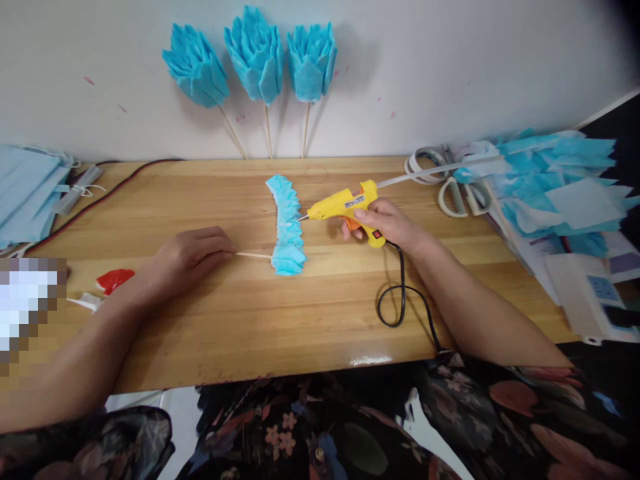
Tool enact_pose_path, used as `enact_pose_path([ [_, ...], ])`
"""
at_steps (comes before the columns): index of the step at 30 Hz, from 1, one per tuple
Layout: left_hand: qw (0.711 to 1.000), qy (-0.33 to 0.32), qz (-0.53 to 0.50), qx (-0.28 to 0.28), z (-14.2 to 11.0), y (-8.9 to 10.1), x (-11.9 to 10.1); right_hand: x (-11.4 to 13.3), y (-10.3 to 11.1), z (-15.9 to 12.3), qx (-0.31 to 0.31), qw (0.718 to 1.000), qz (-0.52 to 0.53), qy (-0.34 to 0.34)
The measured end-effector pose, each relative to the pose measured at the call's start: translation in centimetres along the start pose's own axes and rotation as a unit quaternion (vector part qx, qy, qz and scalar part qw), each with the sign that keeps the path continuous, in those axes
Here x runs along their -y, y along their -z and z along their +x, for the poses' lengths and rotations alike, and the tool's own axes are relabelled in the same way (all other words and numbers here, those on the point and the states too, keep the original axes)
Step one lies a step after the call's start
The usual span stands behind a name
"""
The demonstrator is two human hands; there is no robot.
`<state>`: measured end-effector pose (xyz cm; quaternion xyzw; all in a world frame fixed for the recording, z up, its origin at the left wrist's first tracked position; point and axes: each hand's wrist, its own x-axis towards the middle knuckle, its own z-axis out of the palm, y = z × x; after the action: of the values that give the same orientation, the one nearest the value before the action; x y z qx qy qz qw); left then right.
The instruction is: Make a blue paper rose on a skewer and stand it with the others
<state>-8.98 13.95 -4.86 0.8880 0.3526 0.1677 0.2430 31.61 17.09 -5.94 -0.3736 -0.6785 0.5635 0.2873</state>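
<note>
My right hand (383,225) is wrapped round the handle of a yellow hot glue gun (345,202). A long clear glue stick (435,171) sticks out of its back, and its nozzle touches or nearly touches a fringed blue strip (287,210). That strip lies on the table, its pleated edge facing the gun. At its near end the strip is rolled round the tip of a thin wooden stick (254,255). Between its closed fingers, my left hand (193,263) pinches the other end of this stick.
Three blue flowers (255,63) on sticks lean against the wall. Blue face masks (30,193) are piled at left, near a red scrap (115,280). To the right are scissors (464,198), a tape roll (425,163), blue cut pieces (555,180) and a white power strip (585,293). The gun's black cord (403,287) loops below it.
</note>
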Motion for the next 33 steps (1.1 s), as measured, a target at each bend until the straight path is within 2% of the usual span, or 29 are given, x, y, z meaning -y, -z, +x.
enact_pose_path([
  [5,0.999,-0.016,0.017,-0.024,0.0,-0.2,0.2,-0.3,0.1,0.0,0.002,1.0,-0.004,-0.006],
  [9,0.999,0.017,0.025,-0.038,-0.1,-0.3,0.4,-0.1,0.1,0.1,0.007,1.0,-0.005,0.003],
  [19,0.999,0.019,-0.028,0.021,-0.2,0.7,-0.1,0.5,-0.1,0.0,0.009,1.0,-0.008,0.011],
  [23,0.999,-0.012,-0.035,0.011,-0.4,0.7,0.7,0.2,0.0,0.0,0.002,1.0,-0.007,0.001],
  [33,1.0,0.002,-0.03,0.01,-0.6,0.5,1.5,0.1,0.0,0.1,0.008,1.0,0.0,0.007],
])
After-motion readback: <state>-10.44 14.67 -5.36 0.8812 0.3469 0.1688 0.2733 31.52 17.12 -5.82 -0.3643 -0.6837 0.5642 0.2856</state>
